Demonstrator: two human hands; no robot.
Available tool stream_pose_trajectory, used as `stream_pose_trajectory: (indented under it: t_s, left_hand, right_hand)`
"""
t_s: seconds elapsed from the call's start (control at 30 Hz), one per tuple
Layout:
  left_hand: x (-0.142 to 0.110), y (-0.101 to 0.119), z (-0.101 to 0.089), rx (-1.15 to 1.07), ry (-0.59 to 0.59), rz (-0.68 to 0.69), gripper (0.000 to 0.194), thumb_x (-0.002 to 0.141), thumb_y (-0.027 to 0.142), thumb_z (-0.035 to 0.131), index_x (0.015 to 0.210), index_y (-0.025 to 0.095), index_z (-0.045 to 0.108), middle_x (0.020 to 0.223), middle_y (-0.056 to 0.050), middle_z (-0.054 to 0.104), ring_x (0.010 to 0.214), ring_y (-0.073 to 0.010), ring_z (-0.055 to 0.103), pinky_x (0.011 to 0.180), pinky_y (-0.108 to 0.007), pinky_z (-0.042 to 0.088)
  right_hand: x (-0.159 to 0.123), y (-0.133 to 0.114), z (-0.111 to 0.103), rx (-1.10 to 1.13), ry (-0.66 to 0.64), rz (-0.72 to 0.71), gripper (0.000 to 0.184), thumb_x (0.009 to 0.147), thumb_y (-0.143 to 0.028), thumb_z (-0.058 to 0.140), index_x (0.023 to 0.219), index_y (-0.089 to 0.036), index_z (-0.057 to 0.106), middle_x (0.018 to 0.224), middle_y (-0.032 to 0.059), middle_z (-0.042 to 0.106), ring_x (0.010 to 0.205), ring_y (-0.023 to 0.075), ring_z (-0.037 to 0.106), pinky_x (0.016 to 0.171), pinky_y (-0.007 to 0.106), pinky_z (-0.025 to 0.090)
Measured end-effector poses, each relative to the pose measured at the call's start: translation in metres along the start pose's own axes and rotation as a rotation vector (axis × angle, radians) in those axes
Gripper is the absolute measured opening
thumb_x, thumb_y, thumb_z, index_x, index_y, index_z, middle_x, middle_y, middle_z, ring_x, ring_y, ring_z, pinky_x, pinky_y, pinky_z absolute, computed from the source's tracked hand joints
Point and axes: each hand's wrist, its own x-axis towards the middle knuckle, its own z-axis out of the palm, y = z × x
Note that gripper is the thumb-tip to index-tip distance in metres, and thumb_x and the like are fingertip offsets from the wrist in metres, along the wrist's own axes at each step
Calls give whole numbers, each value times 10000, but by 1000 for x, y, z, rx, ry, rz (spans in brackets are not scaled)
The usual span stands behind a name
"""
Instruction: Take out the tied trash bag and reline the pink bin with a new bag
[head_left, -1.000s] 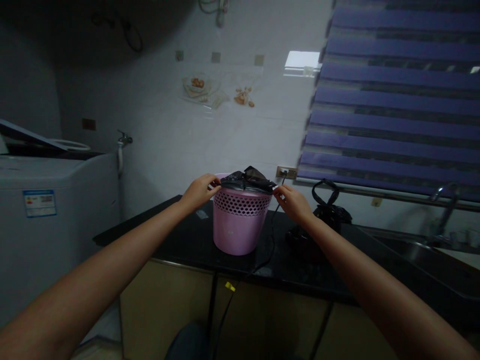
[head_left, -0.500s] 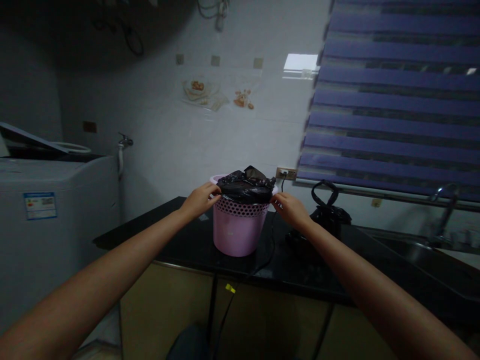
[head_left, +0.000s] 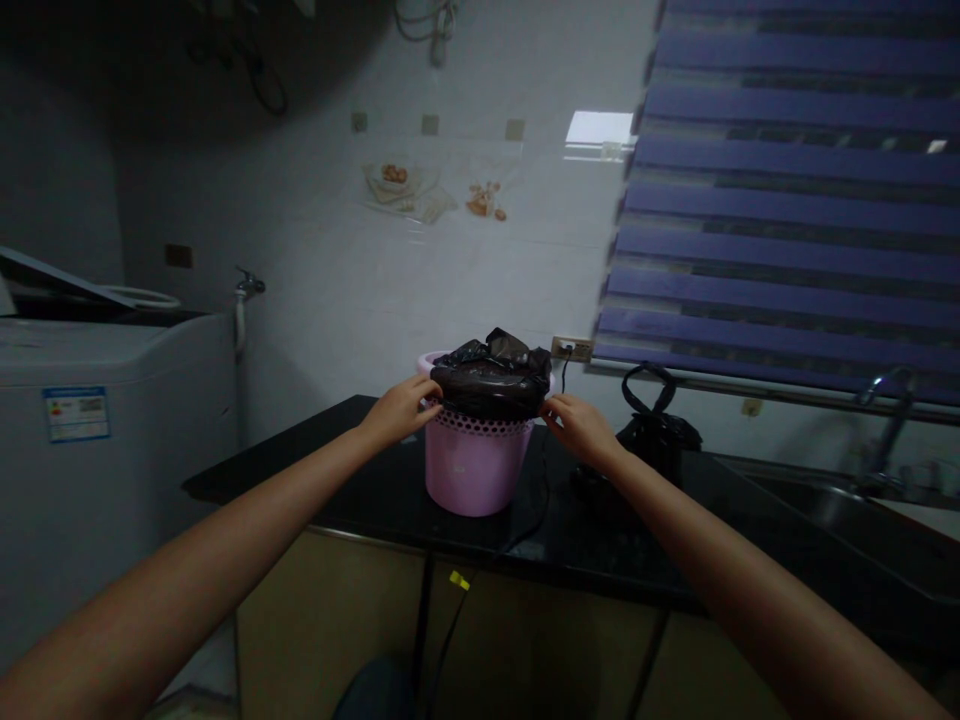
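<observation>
A pink trash can [head_left: 472,470] with a band of holes below its rim stands upright on the dark countertop. A black garbage bag [head_left: 491,390] lies over its mouth, and the near edge folds down over the outside. At the left of the rim, my left hand [head_left: 405,408] pinches the bag's edge. On the other side, my right hand [head_left: 577,425] grips the bag's edge between thumb and fingers. The inside of the can is hidden by the bag.
A tied black bag [head_left: 660,430] sits on the countertop [head_left: 345,480] right of the can. Farther right is a sink [head_left: 832,510] with a faucet [head_left: 892,420]. A black cord [head_left: 525,530] runs over the counter's front edge. At left stands a washing machine [head_left: 165,400].
Both hands have drawn the bag's near edge lower, so it now covers more of the can's holed band. The can has stayed in place.
</observation>
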Motion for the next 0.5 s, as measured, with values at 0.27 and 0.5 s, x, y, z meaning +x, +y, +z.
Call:
stream_pose_trajectory:
  t_s: [0.27,0.5]
  left_hand:
    - [-8,0,0,99,-32,60,73,833,181,575,888,183,624,974,-81,647,881,-208,630,786,-362,517]
    - [-11,-4,4,189,-74,116,109,847,161,549,910,190,633,1008,-92,653,915,-221,634,803,-372,522]
  right_hand:
    - [-3,1,2,8,-12,-29,196,875,-141,489,951,-164,669,990,104,653,873,176,607,729,276,458]
    - [-5,-1,0,124,-79,-53,194,838,-172,526,985,-165,652,991,89,661,864,171,617,739,270,466]
